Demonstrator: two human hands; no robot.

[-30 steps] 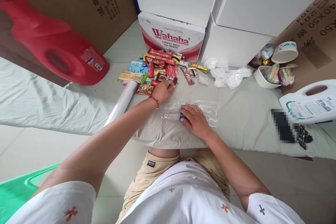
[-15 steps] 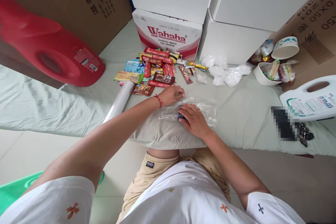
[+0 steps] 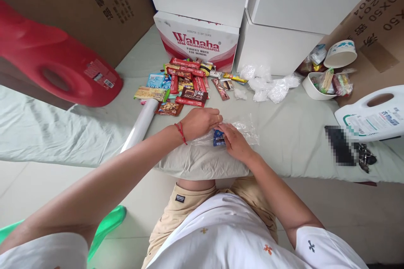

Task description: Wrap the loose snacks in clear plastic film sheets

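Both my hands meet over a clear plastic sheet (image 3: pixel 248 131) spread on the pale green bed cover in front of me. My left hand (image 3: pixel 202 121), with a red cord at the wrist, has its fingers curled on the sheet's left edge. My right hand (image 3: pixel 232 142) pinches a small blue snack packet (image 3: pixel 218 138) lying in the sheet. A pile of snack packets (image 3: pixel 186 84), mostly red and brown bars, lies just beyond my hands. A white roll of film (image 3: pixel 141 123) lies left of my left forearm.
A Wahaha carton (image 3: pixel 195 42) and white boxes stand behind the snacks. Crumpled clear bags (image 3: pixel 268 86) and a white bowl of snacks (image 3: pixel 325 86) lie at the right, then a white jug (image 3: pixel 372 115), a dark phone and keys. A red jug (image 3: pixel 57 67) lies left.
My left hand has drawn back from the snack pile to the plastic sheet and now meets my right hand. The blue packet shows more between the fingers.
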